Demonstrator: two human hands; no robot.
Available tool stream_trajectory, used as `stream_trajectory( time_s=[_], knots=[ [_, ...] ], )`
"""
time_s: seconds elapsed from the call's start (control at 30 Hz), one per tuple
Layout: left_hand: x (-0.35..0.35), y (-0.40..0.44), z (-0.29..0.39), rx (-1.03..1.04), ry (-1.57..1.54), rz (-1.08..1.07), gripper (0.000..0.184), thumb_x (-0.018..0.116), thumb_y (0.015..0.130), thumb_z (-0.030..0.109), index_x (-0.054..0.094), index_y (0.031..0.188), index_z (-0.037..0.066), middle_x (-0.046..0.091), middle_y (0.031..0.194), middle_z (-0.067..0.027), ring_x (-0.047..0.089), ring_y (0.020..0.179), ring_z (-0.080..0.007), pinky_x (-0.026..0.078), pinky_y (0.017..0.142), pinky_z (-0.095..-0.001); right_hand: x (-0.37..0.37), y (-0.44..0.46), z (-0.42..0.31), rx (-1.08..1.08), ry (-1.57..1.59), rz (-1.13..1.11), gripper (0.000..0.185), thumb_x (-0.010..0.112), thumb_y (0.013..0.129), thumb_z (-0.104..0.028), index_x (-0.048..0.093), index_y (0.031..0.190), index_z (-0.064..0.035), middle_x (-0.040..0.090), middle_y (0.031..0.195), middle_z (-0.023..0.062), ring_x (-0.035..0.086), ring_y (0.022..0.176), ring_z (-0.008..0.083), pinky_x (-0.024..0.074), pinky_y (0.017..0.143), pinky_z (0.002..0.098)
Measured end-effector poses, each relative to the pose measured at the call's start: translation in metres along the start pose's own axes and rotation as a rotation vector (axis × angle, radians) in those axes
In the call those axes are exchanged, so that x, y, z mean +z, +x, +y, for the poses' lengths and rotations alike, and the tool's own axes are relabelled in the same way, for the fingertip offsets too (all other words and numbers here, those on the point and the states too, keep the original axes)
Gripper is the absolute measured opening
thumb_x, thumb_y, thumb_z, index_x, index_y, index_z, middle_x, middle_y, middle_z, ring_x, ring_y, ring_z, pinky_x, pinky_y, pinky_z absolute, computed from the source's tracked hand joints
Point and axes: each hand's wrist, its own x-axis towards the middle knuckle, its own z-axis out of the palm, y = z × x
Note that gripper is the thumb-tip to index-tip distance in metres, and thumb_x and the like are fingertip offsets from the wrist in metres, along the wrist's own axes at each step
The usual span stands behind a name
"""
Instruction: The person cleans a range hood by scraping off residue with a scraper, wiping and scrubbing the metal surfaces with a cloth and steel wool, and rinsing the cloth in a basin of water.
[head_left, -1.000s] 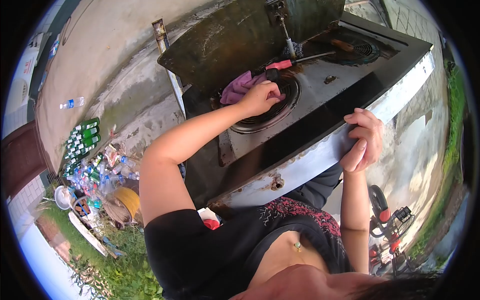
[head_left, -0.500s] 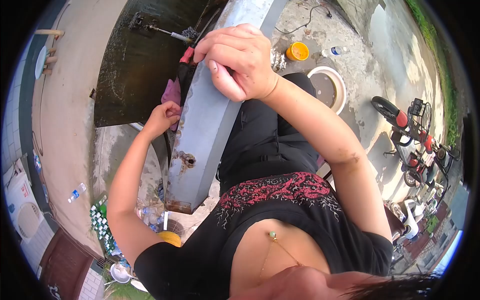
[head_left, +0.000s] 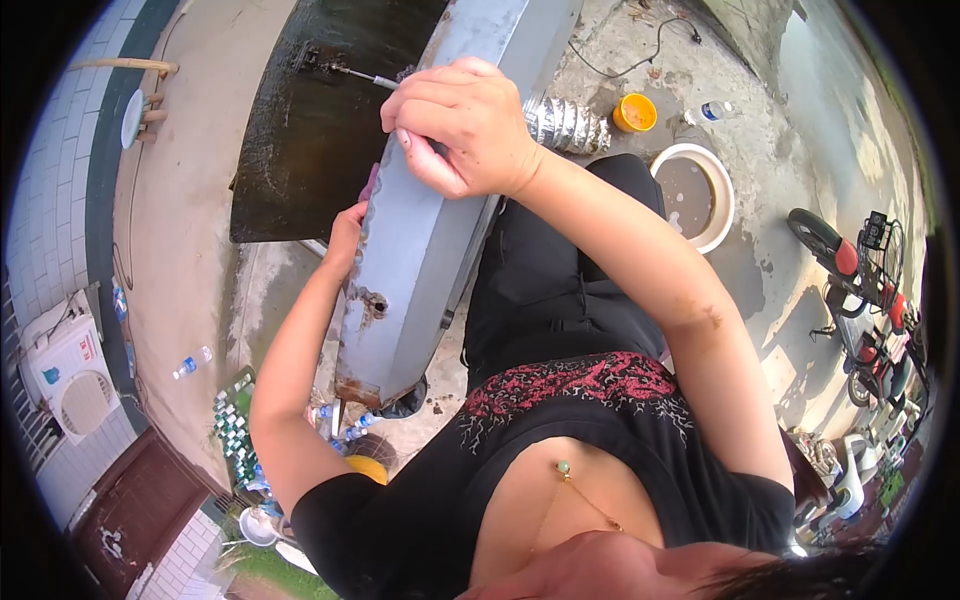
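A long grey-blue metal housing [head_left: 420,225] with rusty edges and a rusted hole slants across in front of me. My right hand [head_left: 460,125] is closed over its upper left edge, fingers curled and thumb folded in. Beyond that edge, my left hand [head_left: 347,235] reaches low along the side, its fingertips partly hidden by the metal. A bit of pink cloth [head_left: 370,185] shows just above the left fingers, which seem closed on it. Behind stands a dark, greasy panel [head_left: 300,130] with a thin metal rod [head_left: 365,77] running from it towards my right hand.
Right of the housing are a foil duct [head_left: 570,125], an orange tub [head_left: 634,113], a plastic bottle [head_left: 712,111], a black cord [head_left: 640,65] and a white basin [head_left: 728,205]. Red-and-black bikes [head_left: 850,260] stand farther right. Several bottles [head_left: 235,420] lie lower left.
My view has shifted, so the scene sits farther right. The housing's edge now hides a red-handled tool and most of the pink cloth. My left fingers show less; more foil duct is visible.
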Motion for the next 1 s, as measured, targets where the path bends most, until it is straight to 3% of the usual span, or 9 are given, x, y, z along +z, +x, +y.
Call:
stream_trajectory(
  time_s=[0.13, 0.2, 0.33, 0.47, 0.53, 0.67, 0.73, 0.9, 1.0],
  knots=[
    [0.027, -0.028, 0.027, -0.023, -0.121, 0.1, 0.029, 0.065, 0.077, -0.002, 0.065, 0.105, 0.001, 0.057, 0.103, -0.0054, 0.054, 0.095, -0.0128, 0.042, 0.084, -0.0242, -0.001, 0.004, 0.001, -0.028, 0.025, -0.016, 0.006, 0.058, 0.062, -0.01, 0.053, 0.065, -0.0126, 0.062, 0.074, -0.0033, 0.061, 0.073, 0.0138, 0.0378, 0.059, 0.0278],
    [0.029, -0.034, 0.018, 0.25, 0.12, 0.092, 0.026, 0.065, 0.078, 0.0, 0.066, 0.104, 0.002, 0.058, 0.1, -0.0041, 0.054, 0.093, -0.013, 0.042, 0.084, -0.0239, -0.002, 0.006, 0.0, -0.023, 0.032, -0.052, 0.006, 0.056, 0.062, -0.008, 0.051, 0.063, -0.0119, 0.063, 0.076, -0.0028, 0.062, 0.074, 0.0147, 0.0369, 0.06, 0.0277],
    [0.033, -0.014, 0.016, 0.35, 0.187, 0.123, 0.02, 0.065, 0.078, -0.001, 0.067, 0.098, 0.0, 0.06, 0.089, -0.0025, 0.056, 0.087, -0.0106, 0.043, 0.077, -0.0224, -0.007, 0.013, -0.002, -0.018, 0.044, -0.146, 0.007, 0.051, 0.065, -0.009, 0.047, 0.06, -0.0101, 0.064, 0.078, 0.0019, 0.063, 0.076, 0.0189, 0.036, 0.061, 0.0283],
    [0.034, 0.022, 0.021, 0.175, -0.053, 0.124, 0.021, 0.068, 0.077, 0.004, 0.068, 0.098, 0.001, 0.062, 0.084, -0.002, 0.056, 0.074, -0.008, 0.045, 0.064, -0.0227, -0.006, 0.012, -0.002, -0.007, 0.024, -0.186, 0.014, 0.047, 0.072, -0.012, 0.043, 0.059, -0.0095, 0.065, 0.078, 0.0058, 0.063, 0.078, 0.0218, 0.0357, 0.062, 0.0288],
    [0.036, 0.055, 0.012, 0.188, -0.04, 0.197, 0.02, 0.069, 0.075, 0.005, 0.069, 0.096, 0.004, 0.063, 0.071, -0.003, 0.054, 0.056, -0.0094, 0.044, 0.055, -0.0246, -0.006, 0.013, -0.005, 0.006, 0.001, -0.208, 0.018, 0.044, 0.077, -0.013, 0.043, 0.06, -0.0094, 0.065, 0.078, 0.007, 0.063, 0.078, 0.0229, 0.0363, 0.064, 0.0293],
    [0.043, 0.108, 0.008, 0.264, 0.147, 0.392, 0.016, 0.066, 0.075, 0.014, 0.07, 0.087, 0.004, 0.066, 0.074, -0.0129, 0.064, 0.066, -0.0217, 0.048, 0.062, -0.0328, -0.005, 0.012, -0.006, 0.001, -0.009, -0.217, 0.023, 0.041, 0.082, -0.016, 0.042, 0.06, -0.0084, 0.065, 0.078, 0.0093, 0.063, 0.078, 0.0256, 0.0378, 0.064, 0.0306],
    [0.044, 0.095, 0.016, 0.271, 0.274, 0.349, 0.013, 0.066, 0.079, 0.009, 0.068, 0.089, 0.002, 0.063, 0.072, -0.0033, 0.057, 0.066, -0.0107, 0.045, 0.062, -0.0271, -0.006, 0.011, -0.007, 0.017, -0.015, -0.225, 0.024, 0.04, 0.084, -0.016, 0.042, 0.061, -0.0079, 0.065, 0.078, 0.0101, 0.063, 0.078, 0.0268, 0.0385, 0.064, 0.0312],
    [0.015, 0.009, 0.025, 0.403, 0.269, -0.092, 0.015, 0.067, 0.075, 0.004, 0.057, 0.086, 0.0, 0.062, 0.079, -0.0085, 0.058, 0.072, -0.0158, 0.045, 0.067, -0.0289, -0.006, 0.01, -0.008, 0.042, -0.025, -0.239, 0.025, 0.04, 0.084, -0.016, 0.041, 0.061, -0.0076, 0.065, 0.077, 0.0107, 0.063, 0.078, 0.027, 0.039, 0.065, 0.0316],
    [-0.041, -0.012, 0.018, 0.158, 0.455, -0.367, 0.016, 0.068, 0.075, 0.007, 0.062, 0.089, 0.001, 0.063, 0.078, -0.0055, 0.057, 0.074, -0.0125, 0.045, 0.069, -0.0279, -0.006, 0.011, -0.007, 0.037, -0.021, -0.241, 0.023, 0.04, 0.082, -0.016, 0.042, 0.061, -0.0074, 0.065, 0.077, 0.011, 0.063, 0.078, 0.0273, 0.039, 0.065, 0.0317]
  ],
)
